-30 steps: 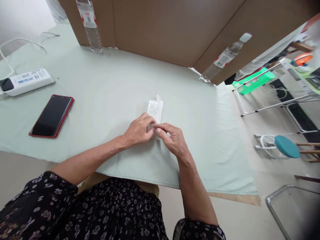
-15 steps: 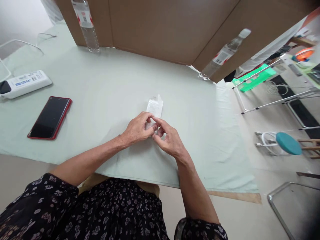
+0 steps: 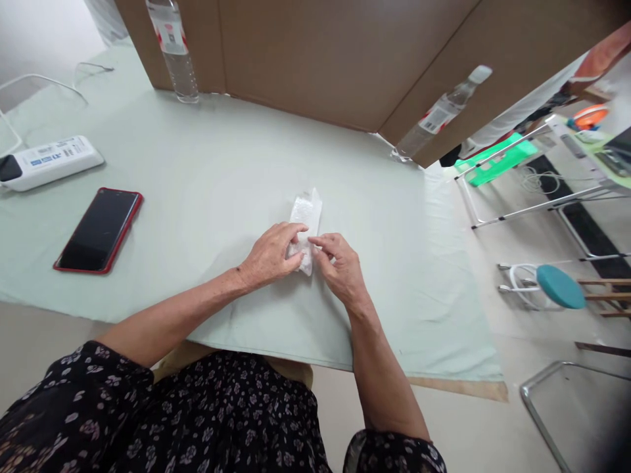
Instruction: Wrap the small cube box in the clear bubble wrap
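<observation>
A small, whitish, translucent packet that looks like bubble wrap (image 3: 306,213) lies on the cloth in front of me, its long side running away from my body. My left hand (image 3: 275,251) grips its left side near the close end, thumb and index finger curled around it. At the right edge, the thumb and index finger of my right hand (image 3: 340,266) pinch a bit of the wrap. What is inside the packet cannot be made out.
A phone in a red case (image 3: 100,230) and a white device (image 3: 54,163) lie to the left. Two water bottles (image 3: 181,69) (image 3: 428,125) stand by the cardboard wall (image 3: 305,59). Off the table's right side are a teal stool (image 3: 560,286) and a metal-framed table (image 3: 542,203).
My hands have moved slightly apart, the right one shifting to the right edge of the packet. More of the packet's near end shows between them.
</observation>
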Motion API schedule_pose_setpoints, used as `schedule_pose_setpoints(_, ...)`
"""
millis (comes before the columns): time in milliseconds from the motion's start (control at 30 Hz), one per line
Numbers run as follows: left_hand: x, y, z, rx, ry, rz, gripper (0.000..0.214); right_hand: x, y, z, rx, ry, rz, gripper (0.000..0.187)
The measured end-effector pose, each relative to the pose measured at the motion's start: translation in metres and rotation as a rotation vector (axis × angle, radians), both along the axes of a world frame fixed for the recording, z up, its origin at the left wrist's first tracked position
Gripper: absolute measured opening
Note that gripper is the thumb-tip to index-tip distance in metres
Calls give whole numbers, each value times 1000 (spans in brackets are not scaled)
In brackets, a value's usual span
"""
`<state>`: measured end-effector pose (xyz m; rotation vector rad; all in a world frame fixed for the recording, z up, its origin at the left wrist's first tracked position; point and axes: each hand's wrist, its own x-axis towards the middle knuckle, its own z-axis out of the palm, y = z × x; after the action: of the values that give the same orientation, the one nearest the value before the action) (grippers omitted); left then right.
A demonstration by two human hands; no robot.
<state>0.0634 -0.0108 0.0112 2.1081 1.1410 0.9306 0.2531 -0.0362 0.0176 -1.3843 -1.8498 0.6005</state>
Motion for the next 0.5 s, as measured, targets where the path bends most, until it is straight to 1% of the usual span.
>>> schedule_pose_setpoints(100, 0, 0, 0, 47, 34, -6, 45, -4, -1, -2, -11, -95, 21, 29)
schedule_pose_setpoints(200, 0, 0, 1, 75, 77, -9, 36, -3, -1, -2, -23, -151, 54, 31)
schedule_pose_setpoints(267, 1, 1, 1, 85, 95, -2, 30, -1, 0, -3, 2, -140, 70, 29)
schedule_pose_setpoints(333, 1, 1, 0, 83, 106, 2, 28, 0, 0, -3, 77, -97, 46, 25)
schedule_pose_setpoints(400, 0, 2, 0, 76, 118, -5, 27, 0, -1, -1, 188, -61, -9, 24)
schedule_pose_setpoints(433, 0, 2, 0, 72, 123, -16, 27, -1, -3, 2, 242, -55, -35, 27)
schedule_pose_setpoints(500, -1, 3, 0, 67, 128, -29, 27, -2, -7, 11, 339, -45, -79, 41)
